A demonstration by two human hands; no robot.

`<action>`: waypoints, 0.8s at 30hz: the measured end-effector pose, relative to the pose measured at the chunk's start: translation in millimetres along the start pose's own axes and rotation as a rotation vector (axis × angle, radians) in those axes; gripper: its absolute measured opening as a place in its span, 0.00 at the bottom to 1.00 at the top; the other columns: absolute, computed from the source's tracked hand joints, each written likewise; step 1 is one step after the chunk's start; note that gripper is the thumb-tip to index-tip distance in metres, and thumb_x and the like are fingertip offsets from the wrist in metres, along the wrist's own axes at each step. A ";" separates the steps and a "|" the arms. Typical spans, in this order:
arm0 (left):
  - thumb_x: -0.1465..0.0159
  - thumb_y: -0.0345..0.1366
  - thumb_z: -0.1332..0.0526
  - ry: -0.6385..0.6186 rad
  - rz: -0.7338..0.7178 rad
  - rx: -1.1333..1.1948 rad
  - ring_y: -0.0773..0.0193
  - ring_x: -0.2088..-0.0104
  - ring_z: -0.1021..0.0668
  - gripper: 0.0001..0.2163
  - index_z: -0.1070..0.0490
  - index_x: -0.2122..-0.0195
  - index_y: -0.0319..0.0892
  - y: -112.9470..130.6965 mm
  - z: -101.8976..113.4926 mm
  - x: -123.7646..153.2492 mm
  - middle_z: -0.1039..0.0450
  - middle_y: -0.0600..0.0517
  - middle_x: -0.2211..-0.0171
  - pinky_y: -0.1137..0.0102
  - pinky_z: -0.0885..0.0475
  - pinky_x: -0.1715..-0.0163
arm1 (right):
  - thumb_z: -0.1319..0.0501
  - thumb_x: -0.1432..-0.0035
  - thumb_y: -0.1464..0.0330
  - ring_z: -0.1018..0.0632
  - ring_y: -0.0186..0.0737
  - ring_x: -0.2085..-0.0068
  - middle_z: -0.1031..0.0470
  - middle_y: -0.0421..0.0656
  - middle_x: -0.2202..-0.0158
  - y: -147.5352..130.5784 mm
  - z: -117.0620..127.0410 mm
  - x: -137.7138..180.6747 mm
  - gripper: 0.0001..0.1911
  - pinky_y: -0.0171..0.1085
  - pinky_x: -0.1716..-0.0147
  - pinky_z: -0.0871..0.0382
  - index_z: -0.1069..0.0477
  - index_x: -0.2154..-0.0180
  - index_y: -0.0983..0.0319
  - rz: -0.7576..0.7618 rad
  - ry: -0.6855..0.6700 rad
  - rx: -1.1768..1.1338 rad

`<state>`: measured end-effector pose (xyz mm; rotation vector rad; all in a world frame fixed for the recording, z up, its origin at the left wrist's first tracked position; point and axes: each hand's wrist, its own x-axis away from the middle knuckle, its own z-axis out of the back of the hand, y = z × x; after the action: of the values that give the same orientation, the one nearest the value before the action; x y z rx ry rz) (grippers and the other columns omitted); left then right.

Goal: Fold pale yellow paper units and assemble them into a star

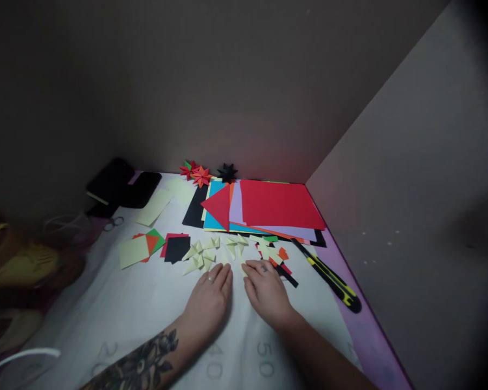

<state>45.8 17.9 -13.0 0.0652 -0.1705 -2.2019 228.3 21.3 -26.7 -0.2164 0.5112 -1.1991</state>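
Note:
Low over the white table covering, my left hand (212, 292) and my right hand (267, 291) face each other with a small gap between. Each has its fingers closed together, and bits of pale yellow paper (243, 261) show at the fingertips; their full shape is hidden by the fingers. Just beyond lie several folded pale yellow origami pieces (199, 255), pointed in shape, with more folded pale yellow pieces (236, 245) to their right. Small paper scraps (272, 252) in pale yellow, orange, green, red and black are heaped near my right hand.
A yellow-black utility knife (331, 277) lies at right. Coloured paper sheets (282, 203) with a red triangle (220, 208) are stacked behind. Paper stars (201, 176) stand by the wall. Paper squares (135, 252), scissors (114, 222) and dark objects (140, 189) are on the left.

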 end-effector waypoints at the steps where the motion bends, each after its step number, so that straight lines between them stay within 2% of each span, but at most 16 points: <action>1: 0.39 0.21 0.51 0.007 -0.008 0.010 0.49 0.44 0.29 0.23 0.33 0.43 0.32 2.8 -0.9 1.7 0.32 0.38 0.42 0.57 0.32 0.49 | 0.44 0.43 0.75 0.28 0.52 0.54 0.24 0.49 0.54 -0.1 -0.7 0.6 0.16 0.49 0.54 0.31 0.26 0.53 0.61 0.002 0.003 0.001; 4: 0.40 0.22 0.49 0.065 -0.052 0.066 0.49 0.48 0.27 0.23 0.33 0.44 0.32 8.0 0.4 6.8 0.31 0.37 0.43 0.57 0.29 0.52 | 0.43 0.43 0.75 0.28 0.53 0.54 0.24 0.49 0.54 0.5 -2.9 1.2 0.16 0.51 0.54 0.31 0.27 0.53 0.61 0.006 0.016 -0.002; 6: 0.40 0.24 0.48 0.152 -0.081 0.116 0.50 0.51 0.25 0.20 0.31 0.46 0.33 4.1 5.9 8.6 0.29 0.38 0.46 0.57 0.28 0.54 | 0.44 0.42 0.75 0.28 0.52 0.54 0.24 0.49 0.54 1.7 -4.2 1.1 0.16 0.52 0.54 0.30 0.27 0.53 0.60 0.006 0.036 -0.015; 8: 0.38 0.26 0.48 0.256 -0.064 0.161 0.52 0.54 0.25 0.16 0.27 0.52 0.35 -8.3 16.0 8.9 0.26 0.39 0.49 0.59 0.29 0.55 | 0.44 0.42 0.75 0.28 0.52 0.53 0.25 0.49 0.54 3.3 -5.0 1.0 0.15 0.52 0.53 0.31 0.27 0.53 0.61 0.003 0.083 -0.033; 10: 0.36 0.29 0.49 0.345 0.039 0.184 0.54 0.57 0.25 0.12 0.25 0.60 0.37 -27.8 29.4 8.5 0.24 0.41 0.57 0.62 0.29 0.57 | 0.44 0.42 0.75 0.28 0.51 0.53 0.26 0.50 0.54 4.6 -5.1 1.0 0.15 0.52 0.53 0.31 0.27 0.53 0.61 0.009 0.149 -0.054; 12: 0.34 0.32 0.50 0.331 0.210 0.156 0.56 0.62 0.24 0.13 0.25 0.64 0.39 -49.6 43.2 8.1 0.24 0.43 0.62 0.65 0.30 0.62 | 0.44 0.42 0.75 0.27 0.50 0.53 0.26 0.49 0.55 4.4 -4.3 1.1 0.15 0.51 0.52 0.31 0.28 0.54 0.61 0.037 0.210 -0.078; 14: 0.34 0.34 0.49 0.244 0.382 0.134 0.56 0.64 0.24 0.12 0.26 0.64 0.42 -68.1 53.6 8.1 0.25 0.45 0.63 0.67 0.32 0.68 | 0.44 0.41 0.76 0.27 0.48 0.54 0.26 0.49 0.56 1.8 -2.5 1.2 0.14 0.50 0.52 0.31 0.28 0.55 0.60 0.083 0.253 -0.102; 15: 0.35 0.34 0.48 0.192 0.424 0.140 0.56 0.65 0.24 0.11 0.26 0.64 0.43 -74.8 56.6 8.2 0.25 0.46 0.63 0.67 0.33 0.70 | 0.44 0.41 0.76 0.27 0.48 0.54 0.26 0.48 0.56 -0.5 -1.4 1.2 0.14 0.50 0.53 0.31 0.28 0.55 0.60 0.108 0.267 -0.114; 19: 0.37 0.33 0.46 0.056 0.377 0.227 0.56 0.60 0.23 0.10 0.25 0.60 0.45 -83.6 55.4 7.9 0.25 0.48 0.60 0.69 0.35 0.71 | 0.44 0.42 0.78 0.27 0.46 0.55 0.26 0.48 0.57 -15.3 0.4 1.5 0.14 0.48 0.55 0.29 0.28 0.56 0.59 0.201 0.255 -0.161; 24: 0.39 0.30 0.46 -0.014 0.284 0.254 0.57 0.60 0.23 0.11 0.23 0.62 0.46 -82.0 47.3 6.3 0.25 0.47 0.62 0.70 0.35 0.71 | 0.44 0.44 0.79 0.28 0.46 0.56 0.26 0.48 0.57 -34.3 -5.9 4.4 0.15 0.48 0.57 0.29 0.28 0.57 0.59 0.272 0.207 -0.177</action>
<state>-28.4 65.6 21.9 0.1570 -0.4394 -1.8885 198.0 5.5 -18.4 -0.1680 0.8031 -0.9146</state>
